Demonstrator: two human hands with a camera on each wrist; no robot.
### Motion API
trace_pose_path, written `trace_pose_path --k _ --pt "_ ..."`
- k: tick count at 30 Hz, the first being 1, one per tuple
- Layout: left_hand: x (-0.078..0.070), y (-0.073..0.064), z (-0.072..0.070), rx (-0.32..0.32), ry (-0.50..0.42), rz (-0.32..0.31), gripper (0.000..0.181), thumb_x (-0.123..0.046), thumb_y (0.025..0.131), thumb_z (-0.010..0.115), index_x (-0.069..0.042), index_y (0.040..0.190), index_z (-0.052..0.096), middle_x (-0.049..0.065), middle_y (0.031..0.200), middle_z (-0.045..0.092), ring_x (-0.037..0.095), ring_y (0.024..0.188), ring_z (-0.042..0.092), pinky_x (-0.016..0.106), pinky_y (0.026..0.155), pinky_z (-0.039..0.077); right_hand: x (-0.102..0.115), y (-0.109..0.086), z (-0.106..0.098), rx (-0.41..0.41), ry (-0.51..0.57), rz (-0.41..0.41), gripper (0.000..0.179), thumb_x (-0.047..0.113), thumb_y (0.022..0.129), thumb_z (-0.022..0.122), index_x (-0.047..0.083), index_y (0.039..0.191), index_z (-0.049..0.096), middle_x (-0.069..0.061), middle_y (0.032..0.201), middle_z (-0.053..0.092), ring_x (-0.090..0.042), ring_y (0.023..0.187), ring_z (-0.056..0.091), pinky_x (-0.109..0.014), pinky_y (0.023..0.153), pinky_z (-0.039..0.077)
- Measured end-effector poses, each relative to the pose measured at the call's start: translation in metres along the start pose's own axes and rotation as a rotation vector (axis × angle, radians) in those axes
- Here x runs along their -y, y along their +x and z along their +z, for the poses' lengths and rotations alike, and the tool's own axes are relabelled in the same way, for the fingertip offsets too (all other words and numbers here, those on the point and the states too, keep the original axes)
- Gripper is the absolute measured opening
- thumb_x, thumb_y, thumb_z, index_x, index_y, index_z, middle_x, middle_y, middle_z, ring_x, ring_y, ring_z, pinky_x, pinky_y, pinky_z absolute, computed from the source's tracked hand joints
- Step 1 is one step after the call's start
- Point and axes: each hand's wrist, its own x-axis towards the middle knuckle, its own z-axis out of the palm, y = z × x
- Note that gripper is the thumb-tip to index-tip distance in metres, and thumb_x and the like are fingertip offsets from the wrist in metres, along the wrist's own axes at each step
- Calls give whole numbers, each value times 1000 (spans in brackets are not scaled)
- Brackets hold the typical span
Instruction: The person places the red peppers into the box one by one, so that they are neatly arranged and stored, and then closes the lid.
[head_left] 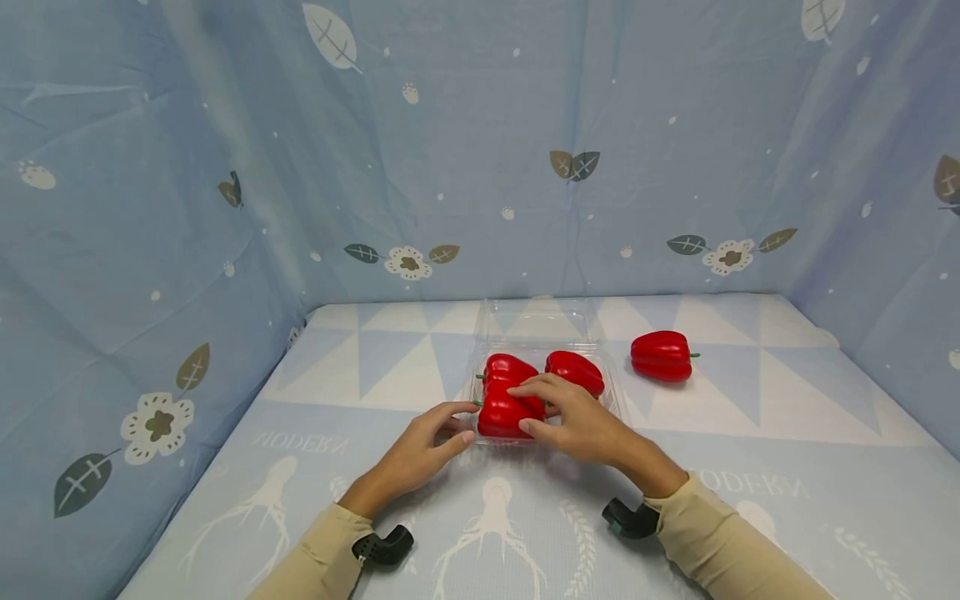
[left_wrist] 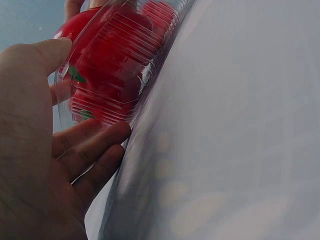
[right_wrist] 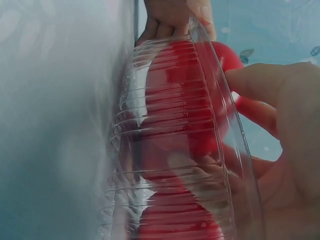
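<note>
Fingers of the right hand partly hide the front red pepper.

The left hand has its thumb at the rim of a clear ridged box of red peppers.

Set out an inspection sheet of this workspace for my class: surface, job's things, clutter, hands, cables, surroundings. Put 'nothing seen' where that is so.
Surface: patterned cloth in blue, grey and white.
Job's things: clear box, lid open at the back, holding the near pepper, back left pepper and back right pepper; an outside pepper lies to its right. All four are red.
Clutter: nothing seen.
Hands: left hand touches the box's left side; right hand has finger and thumb on the near pepper.
Cables: nothing seen.
Surroundings: blue printed curtain behind and at both sides.
</note>
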Motion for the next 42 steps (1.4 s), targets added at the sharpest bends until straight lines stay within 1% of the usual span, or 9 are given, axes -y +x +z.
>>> trace_pose_path --k 7,14,21,27,31,35,39,42 --pt "1 0 0 0 3 11 42 -33 99 65 -19 138 56 -3 134 59 13 111 64 39 96 52 0 0 1 18 -2 14 49 19 89 77 20 136 61 0 125 59 -18 106 60 -32 85 57" --pt "2 0 0 -2 -4 26 42 -36 99 65 -18 136 57 -4 136 58 14 112 64 37 97 52 4 -1 2 22 -97 57 50 26 90 76 28 138 61 2 116 56 -16 91 60 -31 76 55" --pt "3 0 -1 -1 -4 26 41 -36 99 65 -20 136 58 -4 138 57 13 113 64 35 97 52 8 0 0 49 -179 57 52 25 92 73 33 142 58 4 116 56 -17 91 58 -30 74 53" --pt "3 -2 -1 -1 -14 22 42 -36 99 65 -18 136 58 -2 139 56 14 114 64 36 97 52 4 -1 -3 78 -202 15 53 25 94 70 32 145 55 2 118 57 -17 96 57 -34 78 53" --pt "3 -3 0 0 -19 13 44 -37 99 64 -18 138 57 -1 140 56 14 113 64 36 95 53 1 -2 -6 64 -168 -6 53 25 94 70 31 144 56 3 113 57 -19 95 57 -34 76 53" --pt "2 -3 1 7 -19 12 45 -38 99 64 -19 139 56 -3 140 56 13 112 64 35 94 53 -1 -3 -12 26 -83 -7 48 22 92 72 25 139 61 0 109 60 -18 94 59 -35 77 55" --pt "5 -2 1 8 -11 26 44 -37 100 62 -18 139 55 -1 139 56 15 113 64 35 94 53 -3 -4 -15 20 -20 2 47 21 91 75 21 136 63 -1 113 61 -17 99 62 -36 82 57" --pt "5 -1 1 4 -11 31 44 -38 100 62 -18 139 55 -1 139 56 15 113 64 35 94 53 -4 -3 -16 25 -15 -2 46 22 91 75 20 135 64 -1 115 62 -18 100 62 -39 83 57"
